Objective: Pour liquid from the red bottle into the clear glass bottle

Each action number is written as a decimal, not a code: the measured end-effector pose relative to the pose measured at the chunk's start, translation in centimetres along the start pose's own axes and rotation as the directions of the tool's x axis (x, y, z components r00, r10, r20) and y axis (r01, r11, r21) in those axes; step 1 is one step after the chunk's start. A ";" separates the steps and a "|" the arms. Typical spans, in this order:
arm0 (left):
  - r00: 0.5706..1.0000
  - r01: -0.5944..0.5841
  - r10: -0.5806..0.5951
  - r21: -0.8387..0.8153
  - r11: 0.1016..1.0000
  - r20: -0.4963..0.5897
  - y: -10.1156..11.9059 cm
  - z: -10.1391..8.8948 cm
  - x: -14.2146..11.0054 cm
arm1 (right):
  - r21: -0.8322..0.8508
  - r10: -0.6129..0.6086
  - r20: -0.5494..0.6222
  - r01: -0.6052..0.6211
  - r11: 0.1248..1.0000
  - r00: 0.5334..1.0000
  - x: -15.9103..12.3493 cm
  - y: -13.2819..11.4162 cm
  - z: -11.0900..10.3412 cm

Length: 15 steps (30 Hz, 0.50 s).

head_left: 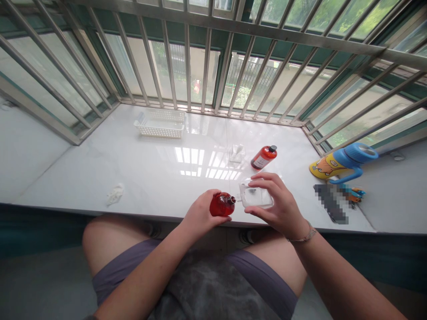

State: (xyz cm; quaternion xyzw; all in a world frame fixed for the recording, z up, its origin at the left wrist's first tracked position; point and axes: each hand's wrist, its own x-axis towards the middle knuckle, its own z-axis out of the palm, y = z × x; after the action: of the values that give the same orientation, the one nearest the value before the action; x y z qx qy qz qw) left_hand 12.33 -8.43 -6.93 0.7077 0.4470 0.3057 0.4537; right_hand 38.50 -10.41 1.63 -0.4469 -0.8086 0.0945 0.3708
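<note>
My left hand (202, 210) is wrapped around a red bottle (220, 205), whose dark neck points to the right. In my right hand (278, 200) is a clear glass bottle (256, 197), tipped on its side with its narrow mouth close to the red bottle's neck. I cannot tell whether the two mouths touch. Both bottles are just above the front edge of the white ledge (160, 178). A second red bottle (263, 158) with a black cap and a white label is behind my right hand.
A white plastic basket (160, 129) sits at the back left. Crumpled tissue (115, 194) lies at the front left, and a clear square item (237, 153) near the middle. A blue and yellow flask (343, 161) and a blurred dark object (330, 202) are at right. Metal bars (187, 66) line the window.
</note>
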 end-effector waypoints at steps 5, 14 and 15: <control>1.000 -0.001 0.001 0.001 1.000 0.000 -0.2 0.1 0.0 | -0.013 -0.013 0.009 0.013 1.000 1.000 0.1 -0.1 -0.1; 1.000 -0.014 0.014 0.001 1.000 -0.008 -0.3 0.2 0.1 | -0.026 -0.031 0.031 0.031 0.999 0.999 0.4 -0.2 -0.4; 1.000 -0.016 0.016 0.000 1.000 -0.008 -0.3 0.2 0.1 | -0.027 -0.031 0.034 0.032 0.999 0.999 0.4 -0.2 -0.4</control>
State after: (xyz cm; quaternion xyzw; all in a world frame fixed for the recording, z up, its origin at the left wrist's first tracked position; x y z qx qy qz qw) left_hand 12.40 -8.37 -7.30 0.7100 0.4431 0.3122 0.4495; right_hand 38.50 -10.26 2.25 -0.4376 -0.8229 0.0851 0.3522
